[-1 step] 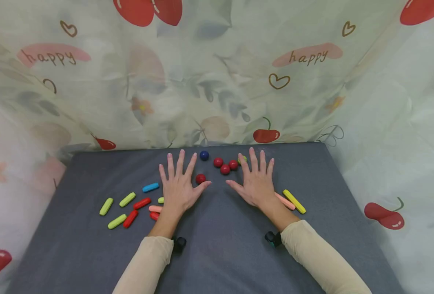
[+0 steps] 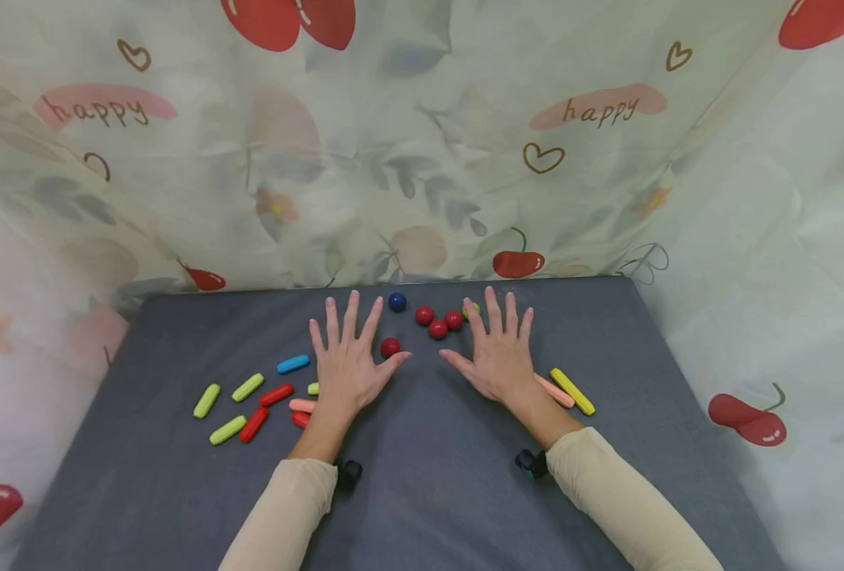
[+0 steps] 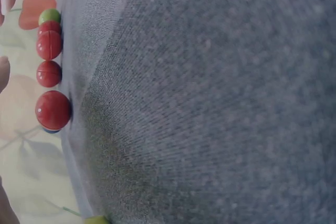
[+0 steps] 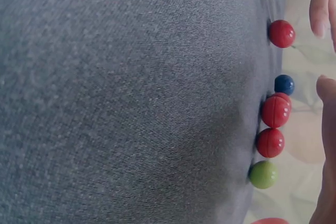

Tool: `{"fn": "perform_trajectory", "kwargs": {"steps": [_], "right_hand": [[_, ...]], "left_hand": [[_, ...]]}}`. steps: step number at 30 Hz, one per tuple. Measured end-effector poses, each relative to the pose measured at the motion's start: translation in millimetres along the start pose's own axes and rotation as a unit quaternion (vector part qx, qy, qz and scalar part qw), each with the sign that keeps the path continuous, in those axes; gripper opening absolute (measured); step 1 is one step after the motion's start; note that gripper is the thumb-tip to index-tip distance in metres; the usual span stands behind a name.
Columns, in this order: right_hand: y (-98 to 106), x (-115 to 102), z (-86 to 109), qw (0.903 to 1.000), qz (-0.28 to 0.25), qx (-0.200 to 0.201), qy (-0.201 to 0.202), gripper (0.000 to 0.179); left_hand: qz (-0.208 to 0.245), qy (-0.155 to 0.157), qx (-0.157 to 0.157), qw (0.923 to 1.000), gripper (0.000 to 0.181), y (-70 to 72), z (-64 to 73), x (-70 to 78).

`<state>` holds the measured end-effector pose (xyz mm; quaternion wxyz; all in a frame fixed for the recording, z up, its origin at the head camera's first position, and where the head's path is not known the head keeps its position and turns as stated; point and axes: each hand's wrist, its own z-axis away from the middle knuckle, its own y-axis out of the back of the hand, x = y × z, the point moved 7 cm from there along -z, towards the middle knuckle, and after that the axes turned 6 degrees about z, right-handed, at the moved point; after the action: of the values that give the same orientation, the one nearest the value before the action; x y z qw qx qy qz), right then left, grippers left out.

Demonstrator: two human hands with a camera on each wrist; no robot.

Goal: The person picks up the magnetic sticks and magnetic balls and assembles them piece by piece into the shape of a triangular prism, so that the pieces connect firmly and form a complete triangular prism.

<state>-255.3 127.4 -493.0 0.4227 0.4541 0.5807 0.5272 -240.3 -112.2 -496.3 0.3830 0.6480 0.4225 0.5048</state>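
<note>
My left hand (image 2: 349, 369) is held out over the table with fingers spread and straight, holding nothing. Beside its thumb lies a red ball (image 2: 389, 346). My right hand (image 2: 499, 361) mirrors it, fingers spread, its index finger partly covering a green ball (image 2: 473, 309). Between and beyond the hands are a blue ball (image 2: 397, 302) and three red balls (image 2: 438, 329) close together. In the left wrist view the nearest red ball (image 3: 53, 109) hides most of the blue one. The right wrist view has the green ball (image 4: 263, 174) at one end of the row.
Left of the left hand lie several short coloured sticks: a blue stick (image 2: 293, 364), red sticks (image 2: 254, 425) and light green sticks (image 2: 228, 430); the left hand and forearm partly cover some. By the right wrist are a pink stick (image 2: 554, 391) and a yellow stick (image 2: 573, 392). Printed cloth (image 2: 422, 159) hangs behind the grey table (image 2: 422, 492).
</note>
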Motion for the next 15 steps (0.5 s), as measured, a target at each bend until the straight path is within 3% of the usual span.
{"fn": "perform_trajectory", "kwargs": {"steps": [15], "right_hand": [[-0.4,-0.7,-1.9,1.0000,0.000,-0.009,0.004,0.099]], "left_hand": [[0.010,0.008,-0.007,0.9999,0.102,3.5,5.7,-3.3]]}}
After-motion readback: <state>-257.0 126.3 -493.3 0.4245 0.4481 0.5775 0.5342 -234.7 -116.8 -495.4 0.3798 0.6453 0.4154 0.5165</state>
